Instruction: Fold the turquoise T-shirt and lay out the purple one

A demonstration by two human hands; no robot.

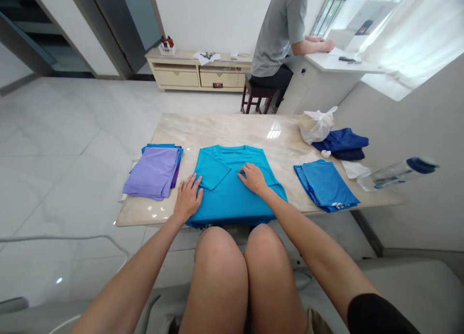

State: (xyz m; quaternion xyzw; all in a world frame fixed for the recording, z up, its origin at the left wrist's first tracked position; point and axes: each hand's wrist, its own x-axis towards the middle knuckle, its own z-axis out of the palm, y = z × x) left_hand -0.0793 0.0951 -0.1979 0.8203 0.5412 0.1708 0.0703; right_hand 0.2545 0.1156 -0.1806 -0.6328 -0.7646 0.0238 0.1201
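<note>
A turquoise T-shirt (235,201) lies spread on the table, its collar at the far side and its lower part hanging over the near edge. Its left sleeve is folded inward over the chest. My left hand (188,197) rests at the shirt's left edge beside that sleeve, fingers spread. On the middle of the shirt lies my right hand (253,178), its fingers slightly bent and its thumb apart from them. Neither hand grips the cloth visibly. To the left is a stack of folded clothes with a lavender one (152,172) on top; folded blue cloth (324,184) lies right.
The marble-patterned table (224,126) also bears a white plastic bag (317,123), dark blue cloth (342,143) and a clear bottle (395,174) with a blue lid. A person (279,34) sits on a stool (257,92) beyond. A low cabinet (177,77) stands along the wall.
</note>
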